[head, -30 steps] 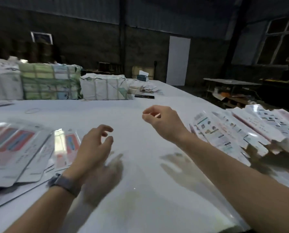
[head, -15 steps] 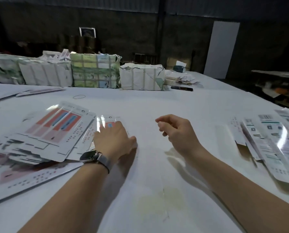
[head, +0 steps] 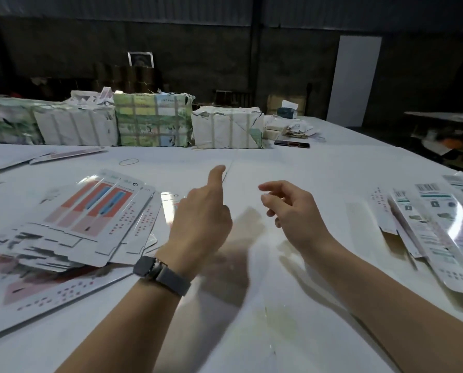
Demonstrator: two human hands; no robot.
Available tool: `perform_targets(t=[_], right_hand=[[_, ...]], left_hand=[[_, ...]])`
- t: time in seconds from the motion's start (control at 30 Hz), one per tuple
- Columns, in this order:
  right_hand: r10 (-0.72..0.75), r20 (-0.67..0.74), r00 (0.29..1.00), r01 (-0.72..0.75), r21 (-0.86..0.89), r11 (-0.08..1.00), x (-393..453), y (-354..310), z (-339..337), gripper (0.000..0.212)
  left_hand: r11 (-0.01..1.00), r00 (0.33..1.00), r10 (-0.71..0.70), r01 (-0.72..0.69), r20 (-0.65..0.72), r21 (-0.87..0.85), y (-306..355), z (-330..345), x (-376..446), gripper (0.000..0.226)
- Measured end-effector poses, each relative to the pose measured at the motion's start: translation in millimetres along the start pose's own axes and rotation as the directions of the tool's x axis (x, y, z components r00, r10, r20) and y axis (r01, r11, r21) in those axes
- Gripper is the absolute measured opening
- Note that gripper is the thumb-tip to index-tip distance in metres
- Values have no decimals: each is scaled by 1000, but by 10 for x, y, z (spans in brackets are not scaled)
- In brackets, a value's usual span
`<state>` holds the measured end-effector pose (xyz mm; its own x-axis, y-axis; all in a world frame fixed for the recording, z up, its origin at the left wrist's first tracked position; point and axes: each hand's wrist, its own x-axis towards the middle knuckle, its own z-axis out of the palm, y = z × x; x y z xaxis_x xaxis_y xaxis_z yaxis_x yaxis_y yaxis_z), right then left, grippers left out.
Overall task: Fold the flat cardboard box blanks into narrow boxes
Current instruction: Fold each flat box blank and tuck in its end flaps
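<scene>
A loose pile of flat box blanks (head: 95, 214), white with red and blue print, lies on the white table (head: 252, 305) at the left. My left hand (head: 200, 219), a watch on its wrist, hovers at the pile's right edge with one digit pointing up. Its other fingers are hidden behind the hand, right by a glossy blank (head: 169, 201). My right hand (head: 292, 208) hangs above the table's middle with loosely curled fingers and holds nothing. Narrow white boxes with teal print (head: 437, 230) lie at the right.
Wrapped paper bundles (head: 155, 119) line the table's far side. A dark phone (head: 291, 144) and scraps lie to their right, and a rubber band (head: 129, 161) in front. More blanks (head: 63, 154) lie at the far left. The table's right edge drops off beyond the boxes.
My left hand has lifted off the small blank at the pile's edge and now points a digit upward. My right hand has opened slightly. The view has turned left.
</scene>
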<state>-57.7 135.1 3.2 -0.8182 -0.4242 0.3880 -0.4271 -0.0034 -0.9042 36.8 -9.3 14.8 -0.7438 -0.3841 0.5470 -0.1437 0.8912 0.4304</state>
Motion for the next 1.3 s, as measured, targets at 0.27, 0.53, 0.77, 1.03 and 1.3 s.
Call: perform_targets(t=[0.27, 0.53, 0.77, 1.03, 1.3], right_hand=[[-185, -64, 981, 183, -42, 982, -33, -163, -109, 34], [-297, 78, 952, 307, -205, 929, -163, -175, -82, 62], [-358, 103, 928, 372, -332, 867, -164, -166, -113, 70], [-316, 4, 949, 313, -159, 936, -75, -216, -226, 31], [-198, 268, 943, 216, -40, 976, 10, -377, -498, 36]], left_hand=[[385, 879, 17, 434, 477, -814, 184, -33, -61, 71], [27, 832, 98, 546, 546, -837, 210, 44, -123, 43], [108, 748, 144, 639, 648, -761, 168, 14, -143, 63], [237, 694, 231, 639, 682, -731, 239, -7, -229, 60], [279, 705, 292, 584, 646, -763, 329, -5, -261, 66]])
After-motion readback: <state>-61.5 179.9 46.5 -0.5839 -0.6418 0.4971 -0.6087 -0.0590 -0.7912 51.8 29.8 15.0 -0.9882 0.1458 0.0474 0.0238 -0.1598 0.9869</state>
